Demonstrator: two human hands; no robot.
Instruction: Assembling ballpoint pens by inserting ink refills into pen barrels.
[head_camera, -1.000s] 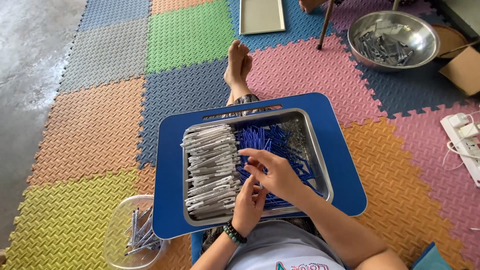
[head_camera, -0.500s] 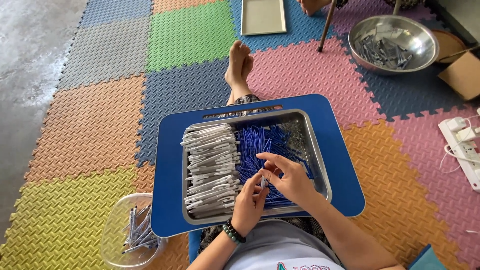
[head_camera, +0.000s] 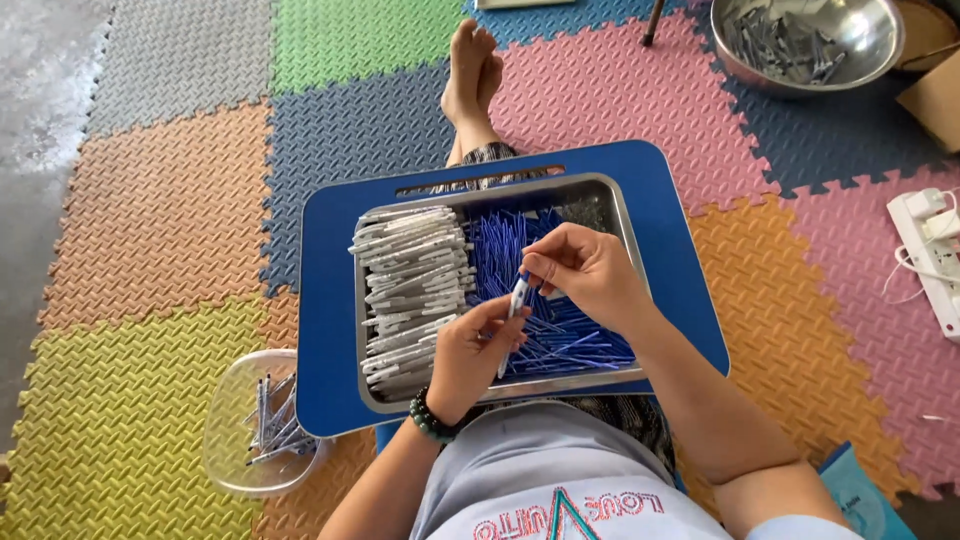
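Pen barrel, small and white with a blue tip (head_camera: 519, 293), sits between your two hands, just above the shiny metal tray.

You sit on a floor of big soft puzzle mats (head_camera: 170, 200) in many colours. Across your lap lies a flat blue plastic board (head_camera: 330, 300), and the rectangular metal tray (head_camera: 625, 235) rests on it. Its left half is full of grey-white pen barrels (head_camera: 412, 290) in a stack. Its right half holds a heap of thin blue ink sticks (head_camera: 560, 340).

A round metal bowl (head_camera: 800, 40) with more grey pieces sits far off at the top right. A clear plastic tub (head_camera: 250, 425) with a few pens lies just beside the board, by your left elbow.

Your right hand (head_camera: 590, 270) pinches the top of the pen barrel. Your left hand (head_camera: 470, 350) curls closed around its lower end.
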